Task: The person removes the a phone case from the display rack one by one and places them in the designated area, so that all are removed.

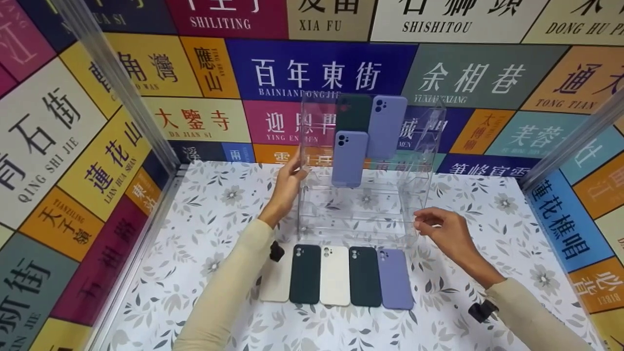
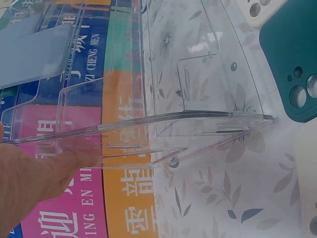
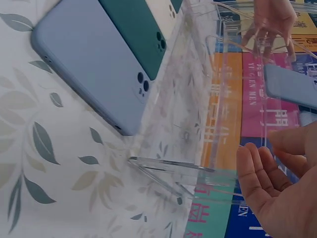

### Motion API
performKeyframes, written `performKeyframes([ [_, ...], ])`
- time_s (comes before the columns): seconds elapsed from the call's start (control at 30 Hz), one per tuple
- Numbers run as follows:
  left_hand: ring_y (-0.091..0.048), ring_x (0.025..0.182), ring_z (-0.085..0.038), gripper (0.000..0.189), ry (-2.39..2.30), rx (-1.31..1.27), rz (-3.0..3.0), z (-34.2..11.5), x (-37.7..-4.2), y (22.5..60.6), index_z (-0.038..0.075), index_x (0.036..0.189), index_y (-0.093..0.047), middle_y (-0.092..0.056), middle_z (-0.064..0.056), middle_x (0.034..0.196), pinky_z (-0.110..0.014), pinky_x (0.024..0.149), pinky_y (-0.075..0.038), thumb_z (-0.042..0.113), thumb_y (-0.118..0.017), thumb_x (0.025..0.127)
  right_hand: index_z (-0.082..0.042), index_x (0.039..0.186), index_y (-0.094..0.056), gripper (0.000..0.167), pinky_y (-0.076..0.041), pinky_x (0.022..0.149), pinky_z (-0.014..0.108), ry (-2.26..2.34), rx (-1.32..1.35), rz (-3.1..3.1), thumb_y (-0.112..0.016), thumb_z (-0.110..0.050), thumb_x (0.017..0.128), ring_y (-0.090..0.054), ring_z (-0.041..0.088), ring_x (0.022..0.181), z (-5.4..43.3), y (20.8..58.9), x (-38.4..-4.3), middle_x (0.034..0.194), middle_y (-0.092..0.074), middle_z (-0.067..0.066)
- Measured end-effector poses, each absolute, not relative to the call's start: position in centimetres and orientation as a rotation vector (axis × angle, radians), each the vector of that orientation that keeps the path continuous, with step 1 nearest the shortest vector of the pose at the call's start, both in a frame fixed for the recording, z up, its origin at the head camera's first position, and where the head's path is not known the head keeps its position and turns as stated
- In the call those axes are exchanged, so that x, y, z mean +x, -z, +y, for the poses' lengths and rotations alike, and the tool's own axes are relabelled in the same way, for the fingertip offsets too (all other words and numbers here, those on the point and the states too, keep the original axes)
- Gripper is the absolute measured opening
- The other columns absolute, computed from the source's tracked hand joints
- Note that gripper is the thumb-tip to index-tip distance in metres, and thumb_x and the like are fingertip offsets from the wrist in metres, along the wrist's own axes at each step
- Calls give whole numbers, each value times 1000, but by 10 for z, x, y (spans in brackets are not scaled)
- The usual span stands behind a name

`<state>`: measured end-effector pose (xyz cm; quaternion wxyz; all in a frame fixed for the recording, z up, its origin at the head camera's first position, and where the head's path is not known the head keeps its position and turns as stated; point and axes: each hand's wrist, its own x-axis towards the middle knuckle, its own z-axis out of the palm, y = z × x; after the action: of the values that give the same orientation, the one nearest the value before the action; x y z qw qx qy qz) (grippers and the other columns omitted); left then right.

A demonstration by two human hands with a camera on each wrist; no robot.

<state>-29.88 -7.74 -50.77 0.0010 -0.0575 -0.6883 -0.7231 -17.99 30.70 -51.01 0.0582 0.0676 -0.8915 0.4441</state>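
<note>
A clear acrylic display stand with stepped shelves stands in the middle of the table. It bears a dark green phone case at upper left, a purple phone case beside it, and another purple case lower down, partly covering the green one. My left hand grips the stand's left side panel, its fingers partly seen through the plastic in the right wrist view. Loosely curled, my right hand is at the stand's right front edge, with a gap between thumb and fingers; whether the fingertips touch the panel is unclear.
In front of the stand lies a row of phone cases: a white case, a dark green case, a second white case, another green case and a purple case. Sign-printed walls enclose the flowered tabletop.
</note>
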Motion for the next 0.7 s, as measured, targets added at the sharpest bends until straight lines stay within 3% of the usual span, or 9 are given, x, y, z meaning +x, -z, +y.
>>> performKeyframes([
  [0.23, -51, 151, -37, 71, 2273, -157, -2180, -77, -297, 507, 24, 175, -32, -47, -17, 170, -50, 128, -39, 8, -54, 109, -4, 123, -82, 21, -58, 76, 14, -1313, 229, -2672, -79, -8, 102, -75, 11, 89, 307, 496, -192, 106, -81, 13],
  [0.5, -44, 157, -38, 69, 2278, -196, -2168, -77, -298, 508, 22, 175, -31, -44, -17, 172, -50, 130, -36, 6, -52, 111, -2, 123, -81, 23, -57, 78, 11, -1310, 263, -2640, -79, -8, 102, -73, 4, 92, 303, 481, -208, 110, -81, 16],
  [0.7, -52, 150, -38, 70, 2271, -194, -2169, -78, -297, 508, 22, 175, -30, -46, -20, 171, -51, 128, -38, 7, -53, 111, -4, 124, -81, 23, -55, 81, 10, -1297, 277, -2622, -79, -8, 102, -71, 3, 91, 296, 470, -221, 112, -80, 17],
])
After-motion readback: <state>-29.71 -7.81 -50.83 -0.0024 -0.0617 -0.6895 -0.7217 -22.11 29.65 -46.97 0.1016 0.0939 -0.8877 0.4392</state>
